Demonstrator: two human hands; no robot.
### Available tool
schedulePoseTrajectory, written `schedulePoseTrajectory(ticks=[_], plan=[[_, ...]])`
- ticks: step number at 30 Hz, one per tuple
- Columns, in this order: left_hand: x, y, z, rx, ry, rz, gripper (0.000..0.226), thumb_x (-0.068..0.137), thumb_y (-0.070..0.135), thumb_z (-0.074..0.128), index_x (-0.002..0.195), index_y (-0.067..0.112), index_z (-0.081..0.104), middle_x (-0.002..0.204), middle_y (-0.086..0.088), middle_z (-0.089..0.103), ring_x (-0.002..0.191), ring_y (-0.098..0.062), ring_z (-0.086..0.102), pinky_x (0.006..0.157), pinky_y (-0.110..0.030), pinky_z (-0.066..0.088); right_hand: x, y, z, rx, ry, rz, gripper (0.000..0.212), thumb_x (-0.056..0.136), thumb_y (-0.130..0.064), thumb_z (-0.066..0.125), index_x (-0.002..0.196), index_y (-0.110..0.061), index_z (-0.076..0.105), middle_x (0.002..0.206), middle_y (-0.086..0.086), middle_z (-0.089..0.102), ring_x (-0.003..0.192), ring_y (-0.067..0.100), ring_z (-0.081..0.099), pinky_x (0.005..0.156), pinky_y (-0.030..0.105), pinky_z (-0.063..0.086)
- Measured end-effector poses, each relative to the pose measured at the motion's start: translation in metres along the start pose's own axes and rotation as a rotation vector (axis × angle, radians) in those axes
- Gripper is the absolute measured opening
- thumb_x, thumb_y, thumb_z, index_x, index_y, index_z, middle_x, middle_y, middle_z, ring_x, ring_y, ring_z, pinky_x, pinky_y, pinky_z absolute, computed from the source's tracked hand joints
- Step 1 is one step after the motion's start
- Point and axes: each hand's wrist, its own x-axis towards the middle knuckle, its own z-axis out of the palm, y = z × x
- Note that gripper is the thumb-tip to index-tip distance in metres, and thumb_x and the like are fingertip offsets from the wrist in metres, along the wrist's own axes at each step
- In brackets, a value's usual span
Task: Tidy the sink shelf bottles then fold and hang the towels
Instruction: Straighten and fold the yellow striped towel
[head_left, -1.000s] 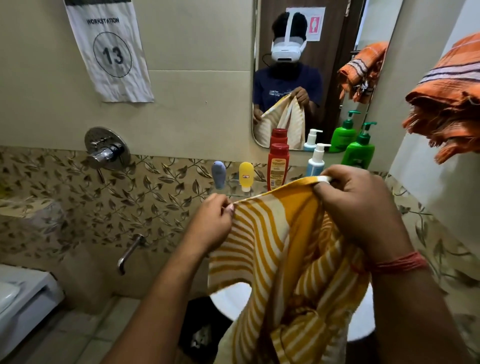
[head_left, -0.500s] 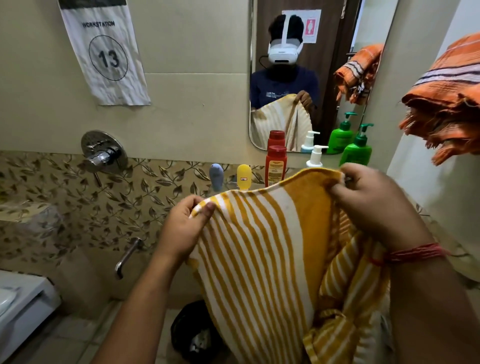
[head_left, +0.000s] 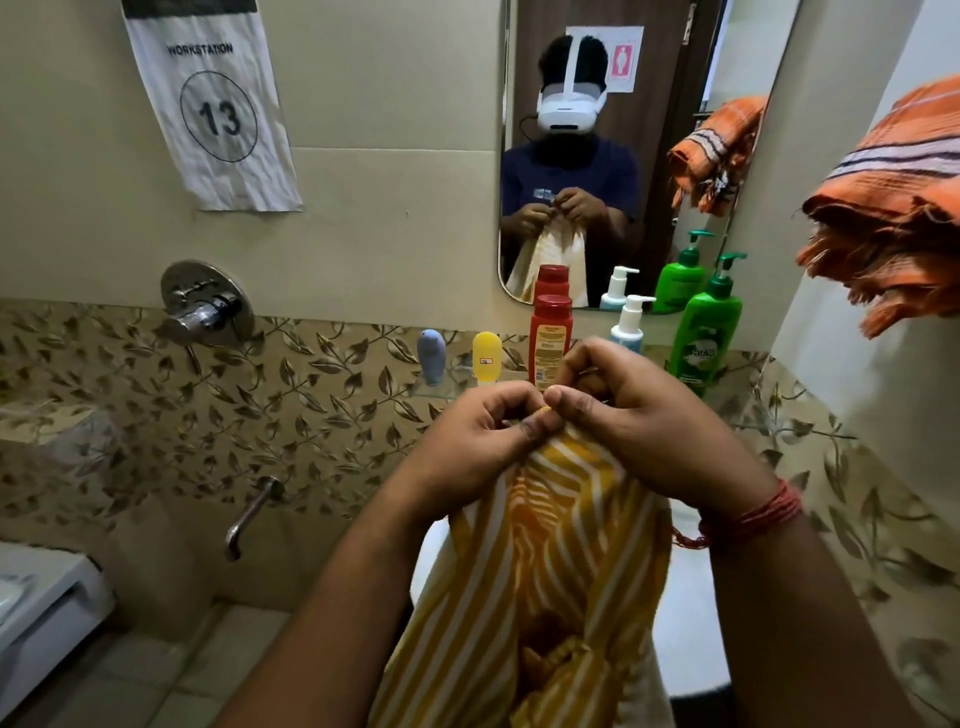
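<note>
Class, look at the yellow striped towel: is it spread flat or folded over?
Folded over lengthwise. The left hand and right hand pinch the yellow striped towel with its top corners together, and the cloth hangs doubled below.

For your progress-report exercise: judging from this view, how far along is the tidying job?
Done, apparently: the bottles, including the red bottle and green pump bottle, stand upright in a row on the shelf, and an orange towel already hangs at right. In hand: the left hand and right hand pinch the yellow striped towel's top corners together, mid-fold. Left: finishing the fold and hanging it.
</note>
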Motion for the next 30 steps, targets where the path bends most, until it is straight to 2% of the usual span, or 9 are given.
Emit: schedulePoseTrajectory(ticks=[4, 6, 10, 12, 14, 17, 23, 26, 30], plan=[[-0.004, -0.010, -0.019, 0.025, 0.135, 0.003, 0.018, 0.093, 0.042, 0.062, 0.082, 0.031, 0.070, 0.082, 0.013, 0.068, 0.080, -0.005, 0.066, 0.071, -0.023, 0.054, -0.010, 0.016, -0.007, -0.057, -0.024, 0.072, 0.016, 0.091, -0.042, 0.064, 0.087, -0.027, 0.064, 0.077, -0.012, 0.063, 0.069, 0.001, 0.058, 0.059, 0.017, 0.047], [-0.010, -0.016, -0.032, -0.040, 0.268, -0.002, 0.021, 0.096, 0.035, 0.061, 0.077, 0.032, 0.070, 0.075, 0.015, 0.066, 0.072, 0.000, 0.063, 0.064, -0.017, 0.051, -0.019, 0.027, -0.016, 0.021, -0.012, 0.134, 0.022, 0.091, -0.039, 0.064, 0.080, -0.020, 0.066, 0.069, -0.012, 0.060, 0.064, 0.003, 0.056, 0.058, 0.020, 0.045], [-0.018, -0.023, -0.051, -0.013, 0.556, -0.024, 0.026, 0.102, 0.022, 0.056, 0.078, 0.022, 0.068, 0.068, 0.013, 0.065, 0.064, -0.001, 0.058, 0.058, -0.017, 0.049, -0.029, 0.039, -0.040, 0.026, 0.092, 0.179, 0.025, 0.093, -0.029, 0.061, 0.080, -0.008, 0.064, 0.072, 0.006, 0.062, 0.064, 0.017, 0.060, 0.058, 0.030, 0.053], [-0.020, -0.015, -0.046, 0.005, 0.460, -0.014, 0.026, 0.101, 0.024, 0.058, 0.078, 0.026, 0.069, 0.069, 0.014, 0.066, 0.066, 0.000, 0.060, 0.059, -0.015, 0.049, -0.025, 0.033, -0.037, 0.075, 0.117, 0.145, 0.021, 0.094, -0.028, 0.058, 0.084, -0.010, 0.063, 0.074, 0.005, 0.063, 0.070, 0.024, 0.063, 0.063, 0.029, 0.058], [-0.017, -0.004, -0.031, 0.108, 0.271, 0.000, 0.024, 0.099, 0.033, 0.060, 0.077, 0.030, 0.070, 0.073, 0.014, 0.066, 0.070, 0.000, 0.063, 0.063, -0.014, 0.049, -0.019, 0.018, -0.019, 0.036, 0.009, 0.074, 0.010, 0.093, -0.031, 0.060, 0.093, -0.021, 0.063, 0.082, -0.007, 0.066, 0.078, 0.012, 0.066, 0.072, 0.029, 0.059], [-0.012, 0.009, -0.008, 0.232, 0.110, 0.049, 0.019, 0.096, 0.034, 0.061, 0.080, 0.027, 0.070, 0.079, 0.010, 0.068, 0.078, -0.006, 0.066, 0.068, -0.020, 0.053, -0.013, 0.003, 0.019, -0.070, -0.108, -0.053, 0.022, 0.090, -0.028, 0.068, 0.109, -0.026, 0.058, 0.096, -0.011, 0.064, 0.087, 0.004, 0.064, 0.074, 0.026, 0.058], [-0.011, 0.013, -0.011, 0.328, 0.235, 0.032, 0.019, 0.098, 0.033, 0.062, 0.088, 0.021, 0.072, 0.083, 0.005, 0.070, 0.081, -0.006, 0.066, 0.073, -0.025, 0.055, -0.006, 0.013, 0.038, -0.327, 0.123, -0.153, 0.021, 0.089, -0.007, 0.060, 0.088, -0.027, 0.052, 0.082, -0.016, 0.052, 0.077, 0.000, 0.051, 0.064, 0.015, 0.039], [-0.011, 0.012, -0.009, 0.312, 0.286, 0.028, 0.019, 0.097, 0.036, 0.062, 0.084, 0.025, 0.071, 0.079, 0.010, 0.069, 0.076, -0.002, 0.065, 0.065, -0.014, 0.051, -0.004, 0.022, 0.048, -0.442, 0.221, -0.095, 0.014, 0.090, -0.009, 0.059, 0.094, -0.023, 0.061, 0.090, -0.009, 0.058, 0.083, 0.009, 0.054, 0.071, 0.023, 0.047], [-0.012, 0.008, -0.019, 0.141, 0.465, -0.011, 0.021, 0.097, 0.036, 0.062, 0.081, 0.025, 0.071, 0.077, 0.012, 0.071, 0.074, -0.002, 0.067, 0.064, -0.017, 0.050, -0.008, 0.043, 0.044, -0.453, 0.311, 0.146, 0.016, 0.093, -0.008, 0.055, 0.103, -0.018, 0.064, 0.100, -0.001, 0.056, 0.091, 0.017, 0.055, 0.084, 0.032, 0.051]])
